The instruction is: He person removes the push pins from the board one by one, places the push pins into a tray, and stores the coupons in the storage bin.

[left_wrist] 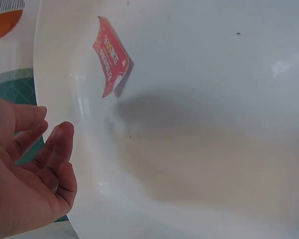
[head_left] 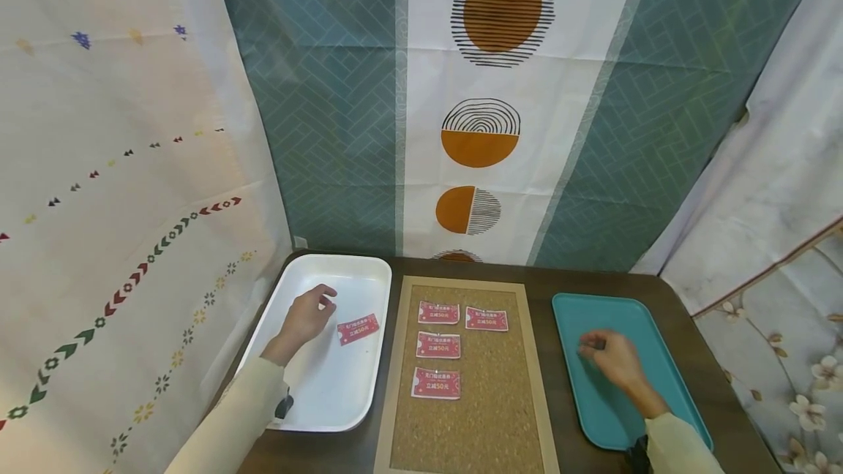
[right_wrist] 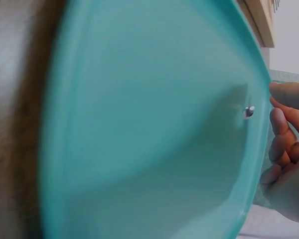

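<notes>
Your left grip [head_left: 308,317] hangs over the white tray [head_left: 329,386], thumb and fingers apart, nothing visible between them. The loose red card [head_left: 358,329] lies in that tray, just beside the fingers; in the left wrist view its ends appear curled up. Your right grip [head_left: 615,360] hovers over the teal tray [head_left: 635,320], thumb and finger close together; I cannot tell whether they meet or hold anything. A small metal piece [right_wrist: 248,111] shows near those fingertips.

Assessment: the step in hand appears to be picking up. Pinch the card at a raised end, lightly, since thin stock would likely crease. Take the metal piece squarely between 2 fingertips; it could roll if nudged.

Clearances: lift the card above the white tray's raised wall before moving it sideways. The cork board [head_left: 487,423] lies between the trays, bearing 4 red cards [head_left: 437,346]: 2 across the top, 2 below at left. Bare cork lies right of the lower 2. A strip of dark table [head_left: 542,298] separates board and teal tray.
</notes>
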A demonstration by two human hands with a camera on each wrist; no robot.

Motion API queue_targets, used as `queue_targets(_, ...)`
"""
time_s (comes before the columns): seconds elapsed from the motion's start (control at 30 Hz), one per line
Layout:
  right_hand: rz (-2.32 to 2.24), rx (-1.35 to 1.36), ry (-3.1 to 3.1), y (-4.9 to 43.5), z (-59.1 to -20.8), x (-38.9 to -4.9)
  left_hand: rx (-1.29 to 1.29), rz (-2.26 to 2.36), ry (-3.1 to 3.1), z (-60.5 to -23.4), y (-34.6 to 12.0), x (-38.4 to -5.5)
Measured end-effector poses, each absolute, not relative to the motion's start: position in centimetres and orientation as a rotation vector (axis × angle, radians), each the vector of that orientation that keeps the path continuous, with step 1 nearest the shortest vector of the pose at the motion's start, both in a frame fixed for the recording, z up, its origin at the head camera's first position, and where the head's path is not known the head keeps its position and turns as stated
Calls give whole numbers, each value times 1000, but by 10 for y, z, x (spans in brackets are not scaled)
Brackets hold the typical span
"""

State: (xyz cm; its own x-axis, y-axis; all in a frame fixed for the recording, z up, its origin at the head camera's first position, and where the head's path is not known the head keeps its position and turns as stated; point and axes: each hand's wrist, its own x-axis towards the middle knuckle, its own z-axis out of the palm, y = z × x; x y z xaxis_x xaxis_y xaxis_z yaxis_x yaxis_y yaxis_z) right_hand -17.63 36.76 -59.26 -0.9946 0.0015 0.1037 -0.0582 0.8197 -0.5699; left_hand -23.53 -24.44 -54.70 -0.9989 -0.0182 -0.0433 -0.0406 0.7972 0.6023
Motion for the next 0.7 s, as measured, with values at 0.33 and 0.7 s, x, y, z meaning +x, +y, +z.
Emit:
queue_targets(0.33, 905, 119, -2857, 348, -582, -191, -42, 1137, 2933, -535, -215, -238)
queue_targets(0.7, 1055, 135, -2867, 317, -583, -203, 12, 1271, 2904, -533, -180, -234)
